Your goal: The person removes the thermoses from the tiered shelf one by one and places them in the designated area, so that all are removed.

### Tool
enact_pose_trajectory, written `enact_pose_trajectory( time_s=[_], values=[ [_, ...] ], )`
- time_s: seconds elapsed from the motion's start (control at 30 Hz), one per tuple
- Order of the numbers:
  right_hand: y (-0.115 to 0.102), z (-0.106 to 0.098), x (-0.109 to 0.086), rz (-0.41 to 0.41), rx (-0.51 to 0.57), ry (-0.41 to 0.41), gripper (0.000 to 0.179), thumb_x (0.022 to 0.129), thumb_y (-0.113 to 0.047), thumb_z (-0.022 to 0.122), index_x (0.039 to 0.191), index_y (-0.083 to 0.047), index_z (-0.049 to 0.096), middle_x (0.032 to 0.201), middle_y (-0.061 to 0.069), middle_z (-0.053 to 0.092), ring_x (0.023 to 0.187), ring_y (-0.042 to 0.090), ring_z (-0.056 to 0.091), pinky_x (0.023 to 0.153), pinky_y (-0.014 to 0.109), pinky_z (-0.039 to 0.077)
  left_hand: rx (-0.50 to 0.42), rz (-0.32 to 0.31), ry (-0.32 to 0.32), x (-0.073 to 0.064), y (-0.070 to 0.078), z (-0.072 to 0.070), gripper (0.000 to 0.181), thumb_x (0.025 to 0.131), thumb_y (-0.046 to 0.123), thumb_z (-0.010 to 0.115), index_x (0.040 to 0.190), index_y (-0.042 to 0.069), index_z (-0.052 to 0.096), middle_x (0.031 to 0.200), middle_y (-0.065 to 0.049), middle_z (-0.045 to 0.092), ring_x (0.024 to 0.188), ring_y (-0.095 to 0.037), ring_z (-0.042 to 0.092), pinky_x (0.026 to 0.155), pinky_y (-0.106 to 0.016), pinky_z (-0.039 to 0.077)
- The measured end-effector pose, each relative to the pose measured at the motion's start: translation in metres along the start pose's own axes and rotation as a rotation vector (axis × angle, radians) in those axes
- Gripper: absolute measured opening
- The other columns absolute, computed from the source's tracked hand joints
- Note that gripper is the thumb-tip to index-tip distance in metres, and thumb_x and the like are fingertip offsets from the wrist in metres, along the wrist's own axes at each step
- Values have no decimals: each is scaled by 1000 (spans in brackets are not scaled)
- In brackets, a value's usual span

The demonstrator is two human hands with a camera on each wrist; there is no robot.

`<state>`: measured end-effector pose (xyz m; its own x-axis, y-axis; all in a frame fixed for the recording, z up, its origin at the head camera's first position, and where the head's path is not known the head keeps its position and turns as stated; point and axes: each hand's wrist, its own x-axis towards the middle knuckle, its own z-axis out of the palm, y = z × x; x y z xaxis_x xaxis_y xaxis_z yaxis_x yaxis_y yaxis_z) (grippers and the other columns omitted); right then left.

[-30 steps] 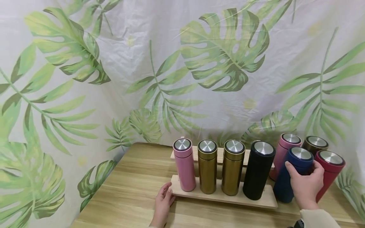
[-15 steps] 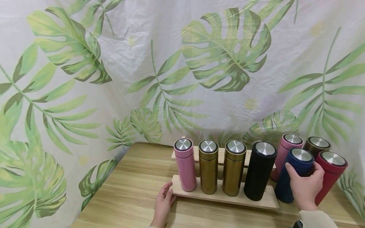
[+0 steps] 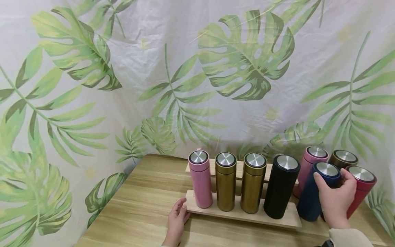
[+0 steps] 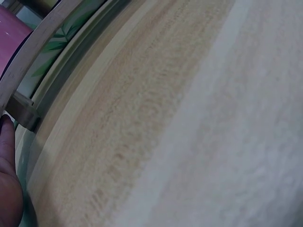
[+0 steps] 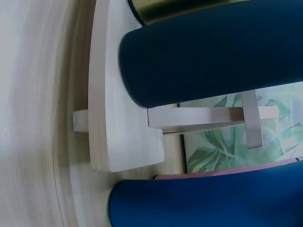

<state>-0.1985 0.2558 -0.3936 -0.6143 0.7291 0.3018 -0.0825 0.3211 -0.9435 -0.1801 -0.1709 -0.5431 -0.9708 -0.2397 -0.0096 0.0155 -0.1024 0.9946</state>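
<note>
At the right end of the counter (image 3: 129,209), a right hand (image 3: 337,200) curves round the neck of a blue bottle (image 3: 307,200), thumb at its left, fingers at its far right. Compared with a second ago, the hand sits slightly further right and the fingers ride higher by the lid, while the bottle keeps its place. So the grip, pinching the neck, seems to be adjusting rather than lifting; how tight it is, I cannot tell. The blue bottle stands just beside a wooden rack (image 3: 293,215), apparently with its base on the counter.

At the rack's other end, the left hand (image 3: 177,216) touches the corner with fingers loosely extended, as it did a second ago.

Along the rack's front shelf, upright, stand a pink bottle (image 3: 201,188), two gold bottles (image 3: 226,190) and a black bottle (image 3: 279,192); a second board (image 3: 212,167) runs behind them. Around the blue bottle cluster another pink bottle (image 3: 305,171), a brown bottle (image 3: 345,156) and a red bottle (image 3: 361,193).

The counter is pale, streaked wood. Behind it hangs a creased white cloth (image 3: 179,20) printed with large green leaves.
</note>
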Motion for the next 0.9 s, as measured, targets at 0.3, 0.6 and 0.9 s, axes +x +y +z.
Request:
enact_pose_trajectory(
  time_s=[0.3,0.6,0.9],
  values=[
    [-4,-8,-10,-92,43,33,59,77,-17,71,130,-12,46,111,-22,31,99,-10,31,91,13,31,10,-72,52,0,10,5,38,97,10,44,132,-4,42,143,-28,31,124,-34,42,97,-43,46],
    [5,-10,-37,-232,113,-6,42,79,-3,67,120,-5,55,110,-27,40,107,-6,40,92,5,34,208,83,171,9,69,13,38,93,6,49,128,-7,45,137,-29,41,128,-41,37,106,-47,34],
    [34,-6,-61,-312,81,-89,35,79,4,66,113,6,59,106,-32,49,104,-13,45,92,1,34,283,420,-35,16,139,19,42,95,12,51,132,-6,42,136,-25,44,129,-34,40,107,-39,33]
  ],
)
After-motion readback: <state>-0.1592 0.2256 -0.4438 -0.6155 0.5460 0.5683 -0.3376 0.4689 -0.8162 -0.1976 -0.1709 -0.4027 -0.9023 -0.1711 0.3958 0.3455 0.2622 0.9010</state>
